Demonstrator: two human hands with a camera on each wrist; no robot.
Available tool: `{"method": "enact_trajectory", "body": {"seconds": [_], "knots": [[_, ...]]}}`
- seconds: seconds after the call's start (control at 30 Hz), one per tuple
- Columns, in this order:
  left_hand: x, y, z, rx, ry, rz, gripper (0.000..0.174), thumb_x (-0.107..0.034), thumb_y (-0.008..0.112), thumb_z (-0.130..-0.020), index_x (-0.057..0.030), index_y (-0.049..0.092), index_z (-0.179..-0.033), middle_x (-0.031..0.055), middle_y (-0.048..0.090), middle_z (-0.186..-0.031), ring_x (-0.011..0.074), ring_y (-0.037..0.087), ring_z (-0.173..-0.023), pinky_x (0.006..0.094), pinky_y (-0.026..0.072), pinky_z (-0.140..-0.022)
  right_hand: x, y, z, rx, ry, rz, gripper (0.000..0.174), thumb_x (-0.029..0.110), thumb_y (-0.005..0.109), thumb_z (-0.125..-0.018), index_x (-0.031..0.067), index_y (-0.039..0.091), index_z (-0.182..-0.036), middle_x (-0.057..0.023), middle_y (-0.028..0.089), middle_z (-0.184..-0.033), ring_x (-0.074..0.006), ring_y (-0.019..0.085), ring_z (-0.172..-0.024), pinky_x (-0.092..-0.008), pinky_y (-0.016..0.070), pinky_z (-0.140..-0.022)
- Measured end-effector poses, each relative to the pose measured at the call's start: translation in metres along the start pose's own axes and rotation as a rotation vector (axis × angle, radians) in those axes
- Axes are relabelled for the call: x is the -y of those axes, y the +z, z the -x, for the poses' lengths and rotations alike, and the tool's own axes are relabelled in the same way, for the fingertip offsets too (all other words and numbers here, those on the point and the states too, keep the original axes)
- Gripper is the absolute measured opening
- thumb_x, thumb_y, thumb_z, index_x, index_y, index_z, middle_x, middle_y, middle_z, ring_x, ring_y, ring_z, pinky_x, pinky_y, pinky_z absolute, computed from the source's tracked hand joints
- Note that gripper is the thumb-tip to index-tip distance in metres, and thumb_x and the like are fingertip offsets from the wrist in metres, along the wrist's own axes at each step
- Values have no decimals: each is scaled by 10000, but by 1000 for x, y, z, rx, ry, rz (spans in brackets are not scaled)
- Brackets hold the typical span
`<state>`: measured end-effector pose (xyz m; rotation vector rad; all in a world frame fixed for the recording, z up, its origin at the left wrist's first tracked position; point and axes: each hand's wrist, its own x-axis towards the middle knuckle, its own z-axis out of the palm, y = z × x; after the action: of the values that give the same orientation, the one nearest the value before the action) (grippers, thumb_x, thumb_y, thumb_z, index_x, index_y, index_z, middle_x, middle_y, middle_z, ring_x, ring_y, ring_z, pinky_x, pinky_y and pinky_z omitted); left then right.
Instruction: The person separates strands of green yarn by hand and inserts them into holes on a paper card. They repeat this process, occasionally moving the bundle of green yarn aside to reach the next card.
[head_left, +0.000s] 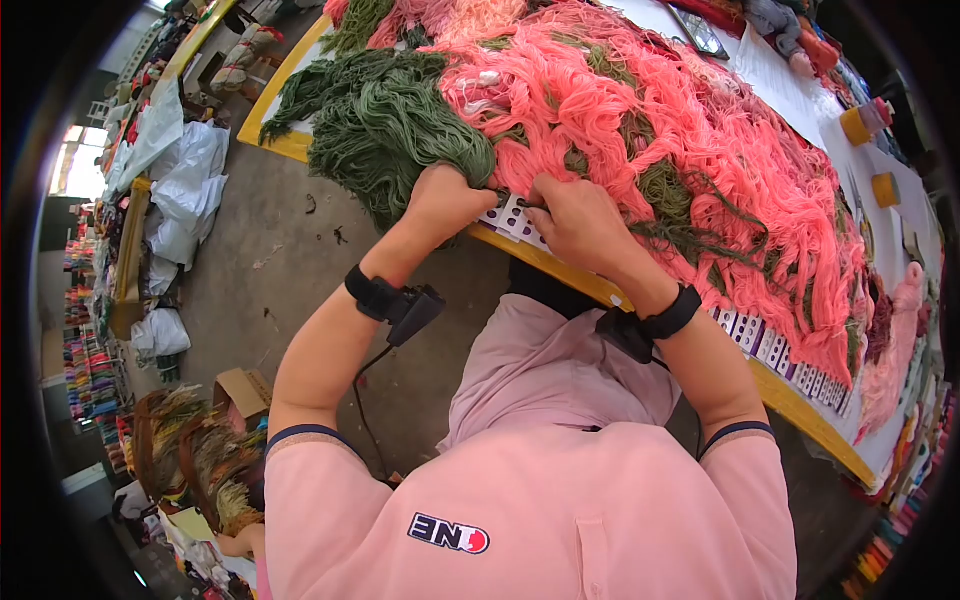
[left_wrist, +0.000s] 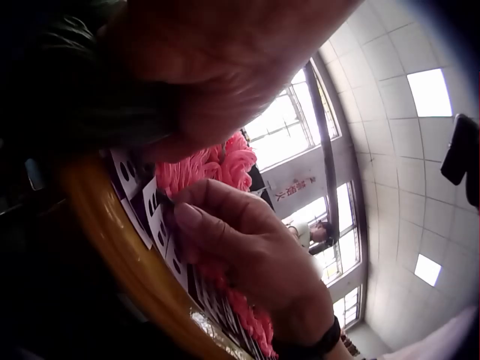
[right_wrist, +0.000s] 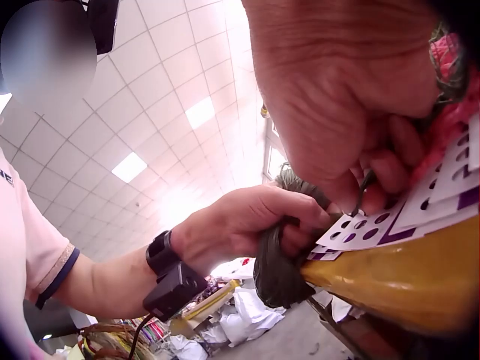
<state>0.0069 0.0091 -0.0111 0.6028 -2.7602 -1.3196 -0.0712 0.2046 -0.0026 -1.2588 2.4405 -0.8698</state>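
Dark green yarn [head_left: 395, 130] hangs over the yellow table edge, beside a large heap of pink yarn [head_left: 570, 90]. My left hand [head_left: 445, 208] grips the green yarn; in the right wrist view its fingers [right_wrist: 300, 210] curl round a green bundle [right_wrist: 279, 266]. At the edge, my right hand [head_left: 585, 225] pinches a thin dark green strand [right_wrist: 365, 191] over white cards with punched holes [head_left: 515, 222]. The two hands are close together but apart. In the left wrist view the right hand [left_wrist: 255, 247] has thumb and index finger together at a card [left_wrist: 154, 217].
More punched cards [head_left: 770, 345] line the table's yellow edge [head_left: 815, 415]. Yellow tape rolls [head_left: 885, 190] and a pink skein [head_left: 905, 300] lie at the right. White plastic bags [head_left: 188, 190], a cardboard box [head_left: 243, 390] and brownish yarn [head_left: 165, 450] are at the left. Another person shows in the left wrist view.
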Motion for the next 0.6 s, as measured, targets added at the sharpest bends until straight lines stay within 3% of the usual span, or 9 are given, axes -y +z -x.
{"method": "enact_trajectory", "body": {"seconds": [0.1, 0.2, 0.3, 0.4, 0.5, 0.6], "knots": [[-10, 4, 2, -70, 56, -418, 339, -298, 718, -720, 34, 682, -782, 201, 658, -738, 349, 662, -745, 407, 519, -715, 2, 0, 1, 3, 8, 32, 194, 189, 661, -854, 22, 598, -930, -211, 649, -783, -411, 629, -783, -506, 468, -697], [5, 9, -5, -131, 218, -439, 308, -250, 747, -715, 30, 682, -827, 168, 670, -754, 301, 664, -719, 397, 520, -703, 3, 1, 2, 6, 5, 42, 200, 195, 664, -852, 25, 599, -936, -207, 651, -788, -411, 629, -785, -510, 470, -700], [13, 3, -2, -4, 62, 253, 274, -183, 766, -745, 22, 681, -905, 116, 681, -791, 237, 648, -723, 369, 518, -686, 0, 1, 2, 1, -1, 51, 201, 198, 662, -852, 28, 600, -941, -203, 653, -791, -409, 630, -783, -509, 473, -700], [-20, -24, 12, 201, -134, 478, 172, -86, 700, -847, -33, 652, -1003, 8, 653, -862, 111, 572, -715, 271, 454, -608, 3, 0, 3, 14, 9, 55, 201, 198, 657, -855, 27, 601, -944, -202, 655, -794, -405, 632, -784, -508, 475, -699], [-13, -30, 8, 284, -183, 699, 148, -82, 689, -856, -21, 638, -982, 56, 670, -853, 123, 572, -692, 299, 479, -621, 4, -1, 2, 23, 14, 57, 202, 196, 652, -856, 23, 602, -947, -203, 654, -794, -402, 634, -783, -506, 476, -696], [-23, -30, 10, 299, -243, 853, 123, -75, 678, -863, -37, 625, -968, 44, 653, -821, 93, 539, -653, 285, 468, -619, 1, 2, 2, 2, 5, 56, 195, 191, 648, -858, 24, 605, -947, -202, 655, -791, -400, 636, -779, -502, 478, -692]]}}
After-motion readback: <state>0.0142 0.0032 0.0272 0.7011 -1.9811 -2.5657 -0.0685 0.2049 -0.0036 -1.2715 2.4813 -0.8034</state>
